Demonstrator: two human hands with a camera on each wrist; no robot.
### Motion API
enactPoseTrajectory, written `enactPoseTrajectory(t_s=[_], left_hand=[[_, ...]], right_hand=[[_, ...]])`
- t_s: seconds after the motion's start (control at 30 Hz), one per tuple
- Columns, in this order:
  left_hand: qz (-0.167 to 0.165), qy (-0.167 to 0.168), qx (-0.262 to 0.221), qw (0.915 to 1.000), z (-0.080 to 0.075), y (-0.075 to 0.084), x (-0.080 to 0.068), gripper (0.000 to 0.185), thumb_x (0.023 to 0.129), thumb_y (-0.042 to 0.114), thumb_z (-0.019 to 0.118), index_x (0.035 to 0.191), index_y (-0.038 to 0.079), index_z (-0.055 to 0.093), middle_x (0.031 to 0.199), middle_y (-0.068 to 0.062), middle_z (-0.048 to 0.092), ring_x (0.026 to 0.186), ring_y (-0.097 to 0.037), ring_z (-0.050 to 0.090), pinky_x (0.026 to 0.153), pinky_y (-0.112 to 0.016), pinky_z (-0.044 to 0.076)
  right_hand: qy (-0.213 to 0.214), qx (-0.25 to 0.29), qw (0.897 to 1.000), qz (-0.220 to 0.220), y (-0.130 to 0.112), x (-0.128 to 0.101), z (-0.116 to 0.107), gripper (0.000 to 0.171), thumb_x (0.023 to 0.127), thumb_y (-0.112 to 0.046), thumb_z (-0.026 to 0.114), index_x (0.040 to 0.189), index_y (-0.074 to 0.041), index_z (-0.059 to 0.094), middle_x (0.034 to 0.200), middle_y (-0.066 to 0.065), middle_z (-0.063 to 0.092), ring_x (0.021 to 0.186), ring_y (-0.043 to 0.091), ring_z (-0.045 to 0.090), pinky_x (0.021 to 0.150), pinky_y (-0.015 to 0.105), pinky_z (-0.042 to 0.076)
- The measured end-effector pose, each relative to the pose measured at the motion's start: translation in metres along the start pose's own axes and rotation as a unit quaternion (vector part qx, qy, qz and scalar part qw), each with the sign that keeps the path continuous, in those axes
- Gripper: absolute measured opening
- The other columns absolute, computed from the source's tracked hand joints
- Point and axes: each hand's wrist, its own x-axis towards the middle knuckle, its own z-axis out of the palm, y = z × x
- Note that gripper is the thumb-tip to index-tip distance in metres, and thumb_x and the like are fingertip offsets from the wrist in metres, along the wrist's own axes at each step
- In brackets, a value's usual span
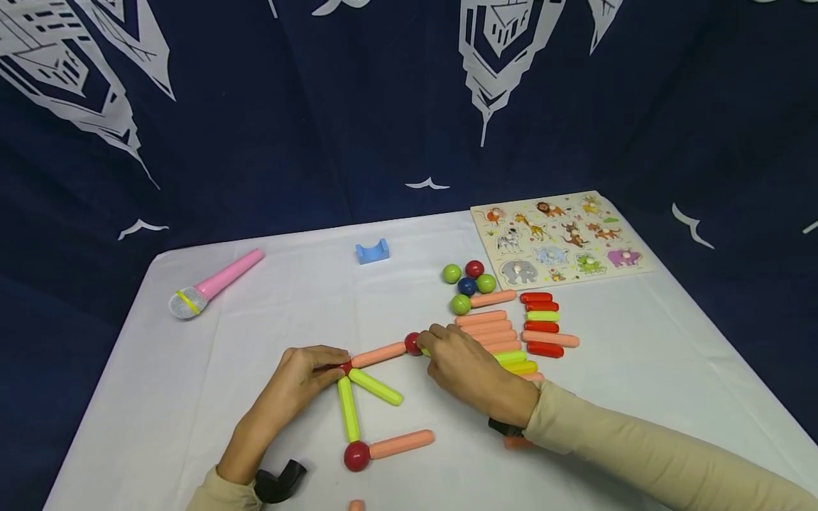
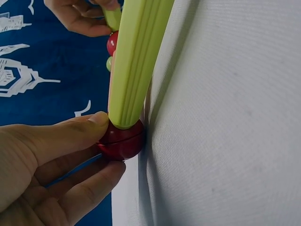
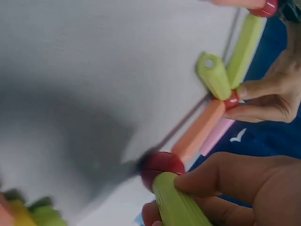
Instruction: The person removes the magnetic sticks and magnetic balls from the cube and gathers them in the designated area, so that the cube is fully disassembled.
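My left hand pinches a red ball between thumb and fingers. From that ball extend two lime green sticks and an orange stick, which runs to a second red ball. At this second ball, my right hand pinches another lime green stick, its end against the ball. The lower green stick leads down to a third red ball, with an orange stick pointing right from it.
Loose orange sticks, green, blue and red balls and short red sticks lie on the right. An animal puzzle board is at the back right. A pink microphone and a blue stand lie farther back.
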Motion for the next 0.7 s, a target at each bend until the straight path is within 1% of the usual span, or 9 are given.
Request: enactPoseTrajectory(t_s=[0.1, 0.17, 0.23, 0.33, 0.43, 0.53, 0.63, 0.7], left_hand=[[-0.001, 0.001, -0.001, 1.0000, -0.001, 0.000, 0.000, 0.025, 0.079, -0.004, 0.078, 0.104, -0.002, 0.076, 0.106, -0.012, 0.073, 0.102, -0.026, 0.068, 0.082, -0.030, 0.058], [-0.003, -0.004, -0.004, 1.0000, -0.002, 0.001, 0.001, 0.025, 0.079, -0.004, 0.078, 0.104, -0.002, 0.076, 0.106, -0.012, 0.073, 0.102, -0.026, 0.068, 0.081, -0.029, 0.058], [-0.004, -0.007, -0.007, 0.9999, -0.002, 0.002, 0.001, 0.025, 0.079, -0.004, 0.078, 0.104, -0.002, 0.076, 0.106, -0.012, 0.073, 0.102, -0.026, 0.068, 0.081, -0.028, 0.058], [-0.007, -0.004, -0.011, 0.9999, -0.001, 0.003, 0.002, 0.024, 0.079, -0.004, 0.078, 0.103, -0.001, 0.076, 0.105, -0.011, 0.073, 0.101, -0.025, 0.069, 0.080, -0.027, 0.058], [-0.009, 0.003, -0.011, 0.9999, -0.002, 0.004, 0.002, 0.024, 0.079, -0.005, 0.078, 0.102, -0.001, 0.076, 0.105, -0.010, 0.073, 0.099, -0.024, 0.069, 0.079, -0.026, 0.058], [-0.009, 0.001, -0.008, 0.9999, -0.002, 0.003, 0.002, 0.023, 0.079, -0.005, 0.078, 0.102, -0.001, 0.076, 0.105, -0.011, 0.073, 0.099, -0.024, 0.069, 0.079, -0.026, 0.058], [-0.009, 0.000, -0.003, 1.0000, -0.001, 0.002, 0.000, 0.023, 0.080, -0.004, 0.078, 0.103, -0.001, 0.076, 0.105, -0.011, 0.073, 0.101, -0.025, 0.069, 0.080, -0.028, 0.058], [-0.009, -0.001, 0.000, 1.0000, 0.000, 0.002, -0.001, 0.024, 0.080, -0.004, 0.078, 0.103, -0.001, 0.076, 0.106, -0.011, 0.073, 0.101, -0.026, 0.069, 0.081, -0.028, 0.058]], right_hand=[[-0.016, -0.004, 1.000, -0.001, -0.001, 0.000, 0.005, 0.023, 0.078, 0.004, 0.072, 0.101, 0.002, 0.069, 0.088, 0.009, 0.065, 0.072, 0.020, 0.055, 0.063, 0.027, 0.053], [-0.033, -0.003, 0.999, 0.003, -0.002, -0.001, 0.007, 0.026, 0.079, 0.003, 0.072, 0.105, 0.004, 0.069, 0.091, 0.011, 0.066, 0.074, 0.021, 0.059, 0.064, 0.028, 0.056], [-0.053, 0.009, 0.998, 0.013, -0.002, -0.004, 0.004, 0.028, 0.081, 0.004, 0.071, 0.109, 0.005, 0.068, 0.096, 0.012, 0.067, 0.078, 0.022, 0.063, 0.067, 0.029, 0.058], [-0.076, 0.055, 0.995, 0.037, -0.002, -0.007, -0.012, 0.030, 0.083, 0.006, 0.071, 0.113, 0.002, 0.068, 0.101, 0.010, 0.067, 0.084, 0.020, 0.064, 0.073, 0.029, 0.059], [-0.094, 0.103, 0.989, 0.040, 0.003, -0.012, -0.035, 0.028, 0.084, 0.004, 0.074, 0.111, -0.002, 0.071, 0.102, 0.004, 0.068, 0.090, 0.015, 0.064, 0.078, 0.028, 0.058], [-0.118, 0.139, 0.983, 0.033, 0.010, -0.028, -0.053, 0.026, 0.083, -0.003, 0.078, 0.108, -0.008, 0.074, 0.100, -0.003, 0.068, 0.091, 0.010, 0.062, 0.082, 0.025, 0.057], [-0.136, 0.158, 0.977, 0.039, 0.018, -0.053, -0.063, 0.026, 0.081, -0.008, 0.081, 0.106, -0.016, 0.076, 0.099, -0.013, 0.068, 0.093, 0.006, 0.061, 0.084, 0.026, 0.056], [-0.145, 0.165, 0.975, 0.043, 0.022, -0.072, -0.067, 0.027, 0.081, -0.009, 0.081, 0.105, -0.020, 0.076, 0.100, -0.017, 0.067, 0.096, 0.006, 0.061, 0.087, 0.029, 0.056]])
